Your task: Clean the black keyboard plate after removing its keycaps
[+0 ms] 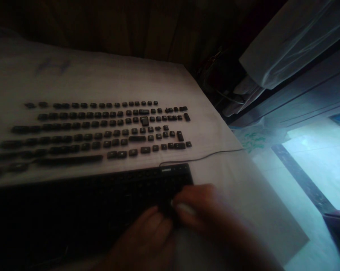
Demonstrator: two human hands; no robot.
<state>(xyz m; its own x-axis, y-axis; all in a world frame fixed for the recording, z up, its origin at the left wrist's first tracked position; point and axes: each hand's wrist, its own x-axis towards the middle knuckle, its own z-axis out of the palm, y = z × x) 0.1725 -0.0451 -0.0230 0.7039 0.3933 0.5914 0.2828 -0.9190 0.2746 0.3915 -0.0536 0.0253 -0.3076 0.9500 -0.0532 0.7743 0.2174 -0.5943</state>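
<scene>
A black keyboard frame (107, 195) lies on a white cloth, its keys taken off. The loose black keycaps (102, 130) are laid out in rows on the cloth behind it. My left hand (147, 241) rests at the frame's near right part, fingers curled together against it. My right hand (198, 210) sits at the frame's right end, fingers pinched on a small dark thing that I cannot make out in the dim, blurred light.
The white cloth (102, 79) covers the table. A thin cable (209, 155) runs from the keyboard to the right edge. To the right lie a bright floor (313, 162), a dark strip and plastic-wrapped things (294, 41).
</scene>
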